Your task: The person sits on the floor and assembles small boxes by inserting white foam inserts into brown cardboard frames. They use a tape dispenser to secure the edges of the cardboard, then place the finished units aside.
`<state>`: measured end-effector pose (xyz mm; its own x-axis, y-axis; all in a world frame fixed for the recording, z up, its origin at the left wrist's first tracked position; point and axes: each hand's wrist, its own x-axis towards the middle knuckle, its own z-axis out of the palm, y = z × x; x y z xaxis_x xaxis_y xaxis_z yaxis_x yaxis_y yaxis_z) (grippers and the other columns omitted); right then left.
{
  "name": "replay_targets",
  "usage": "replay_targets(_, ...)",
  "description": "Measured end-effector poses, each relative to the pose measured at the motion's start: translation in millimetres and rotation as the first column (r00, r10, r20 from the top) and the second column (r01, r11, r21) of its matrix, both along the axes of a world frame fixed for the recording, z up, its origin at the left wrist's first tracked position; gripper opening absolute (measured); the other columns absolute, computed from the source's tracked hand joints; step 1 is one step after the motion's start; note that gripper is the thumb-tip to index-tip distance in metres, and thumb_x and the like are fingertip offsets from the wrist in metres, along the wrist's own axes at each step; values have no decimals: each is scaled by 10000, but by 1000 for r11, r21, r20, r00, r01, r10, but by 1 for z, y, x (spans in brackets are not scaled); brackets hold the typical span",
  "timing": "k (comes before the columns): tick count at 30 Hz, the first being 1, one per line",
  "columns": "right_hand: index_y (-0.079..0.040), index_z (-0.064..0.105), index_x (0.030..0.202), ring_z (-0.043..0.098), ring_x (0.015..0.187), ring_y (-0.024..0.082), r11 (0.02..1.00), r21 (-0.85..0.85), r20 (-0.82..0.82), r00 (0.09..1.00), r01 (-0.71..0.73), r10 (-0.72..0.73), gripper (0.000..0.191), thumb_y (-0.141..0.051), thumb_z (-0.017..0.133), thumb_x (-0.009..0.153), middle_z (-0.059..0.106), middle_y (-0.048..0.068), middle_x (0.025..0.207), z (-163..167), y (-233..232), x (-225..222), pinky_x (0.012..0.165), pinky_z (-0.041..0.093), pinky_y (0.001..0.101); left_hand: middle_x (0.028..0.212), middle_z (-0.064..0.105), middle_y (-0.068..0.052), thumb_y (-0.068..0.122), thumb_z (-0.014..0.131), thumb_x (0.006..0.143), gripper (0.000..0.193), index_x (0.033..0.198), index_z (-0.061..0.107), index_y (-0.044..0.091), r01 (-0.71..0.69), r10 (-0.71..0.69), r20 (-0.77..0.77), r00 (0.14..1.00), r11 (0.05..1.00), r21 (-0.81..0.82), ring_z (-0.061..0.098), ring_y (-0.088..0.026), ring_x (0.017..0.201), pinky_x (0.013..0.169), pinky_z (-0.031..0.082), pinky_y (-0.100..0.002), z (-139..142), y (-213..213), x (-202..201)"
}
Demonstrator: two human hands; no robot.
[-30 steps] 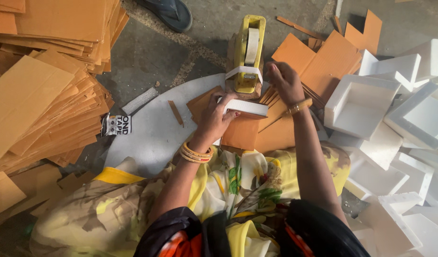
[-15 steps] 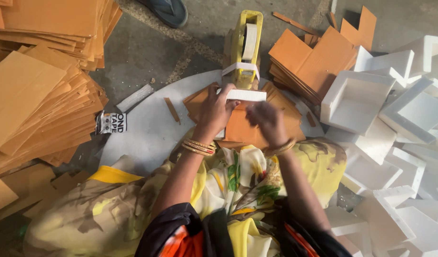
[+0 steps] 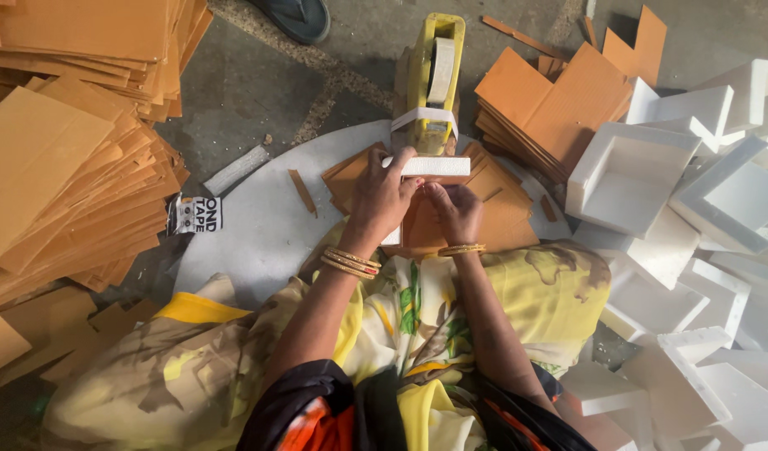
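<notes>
White foam block [image 3: 434,166], rectangular, centre frame before the yellow tape dispenser [image 3: 435,75]; left hand [image 3: 382,196] and right hand [image 3: 456,209] fingers curled around it.

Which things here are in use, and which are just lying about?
In use: left hand and right hand on a white foam piece; cardboard sheet beneath; yellow tape dispenser.
Lying about: cardboard stacks, foam trays, sandal, label scrap.

Packing workshop: cardboard stacks [image 3: 75,142], foam trays [image 3: 643,175], tape dispenser [image 3: 434,79].
</notes>
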<state>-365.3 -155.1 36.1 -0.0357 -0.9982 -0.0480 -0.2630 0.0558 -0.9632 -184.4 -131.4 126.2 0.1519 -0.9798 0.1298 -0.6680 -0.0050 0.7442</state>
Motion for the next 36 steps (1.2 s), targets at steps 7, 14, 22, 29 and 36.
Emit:
replay_targets(7, 28, 592, 994, 629, 821, 318, 975, -224, -565, 816, -8, -123, 672, -407, 1016, 706, 665, 171, 918, 9, -5, -5, 736, 519, 435, 1147, 563, -213, 272, 737, 933, 415, 1307, 573, 197, 27, -27, -9, 1000, 999, -31, 672, -433, 972, 792, 566, -507, -1, 3, 3)
replay_targets(14, -12, 571, 1370, 617, 1160, 305, 913, -312, -341, 928, -264, 152, 582, -42, 719, 809, 648, 158, 1261, 3, -17, -27, 923, 563, 381, 1170, 562, -171, 254, 748, 913, 433, 1309, 579, 210, 59, -56, 21, 998, 988, -144, 673, -421, 1018, 815, 569, -493, 3, 18, 5)
replay_targets(22, 17, 172, 1630, 721, 991, 216, 875, 33, 496, 768, -483, 405, 715, -51, 587, 1053, 753, 183, 1118, 40, -87, -40, 889, 583, 301, 1230, 536, -208, 236, 741, 920, 474, 1357, 557, 233, 58, -58, 26, 998, 998, 1, 674, -420, 988, 779, 573, -489, 9, 20, 5)
replay_targets(29, 34, 205, 1628, 691, 767, 167, 860, 201, 347, 854, -470, 386, 792, 34, 673, 990, 727, 169, 918, 46, -110, 5, 672, 552, 270, 1246, 520, -223, 236, 740, 920, 485, 1370, 562, 234, 56, -57, 20, 998, 997, 48, 675, -428, 980, 757, 575, -491, 10, 18, 6)
replay_targets(36, 37, 320, 1517, 768, 794, 209, 910, 199, 203, 923, -365, 326, 735, 124, 646, 864, 742, 183, 934, 40, -113, 11, 698, 649, 314, 1209, 543, -194, 239, 749, 911, 455, 1335, 588, 209, 72, -72, 16, 997, 997, -25, 677, -399, 981, 765, 577, -466, 3, 4, 9)
